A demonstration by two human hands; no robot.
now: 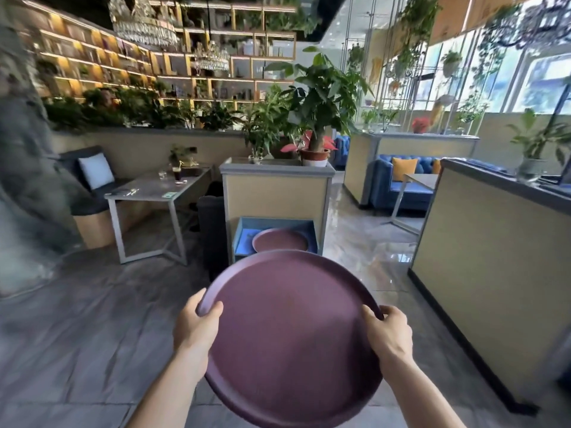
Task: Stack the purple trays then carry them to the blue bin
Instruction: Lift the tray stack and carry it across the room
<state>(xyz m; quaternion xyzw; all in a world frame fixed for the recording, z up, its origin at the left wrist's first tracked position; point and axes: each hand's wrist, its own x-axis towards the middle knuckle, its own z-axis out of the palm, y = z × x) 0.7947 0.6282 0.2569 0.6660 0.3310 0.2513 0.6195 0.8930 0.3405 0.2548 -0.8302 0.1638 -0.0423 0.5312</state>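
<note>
A round purple tray fills the lower middle of the view, held level above the grey tiled floor by a person's two bare hands. The left hand clamps the rim at about 9 o'clock, thumb hooked over the edge; the right hand clamps the rim at about 3 o'clock, thumb likewise on top. Whether more than one tray sits in the grip cannot be told from this angle. Just past the tray's 12 o'clock edge, a blue bin stands on the floor against a beige partition, and a second purple tray lies inside it. A potted plant stands on top of the partition. At 10 o'clock from the held tray stands a grey table carrying glasses, beside a dark bench with a white cushion. At 2 o'clock, a blue sofa with orange cushions sits beyond a glossy aisle.
</note>
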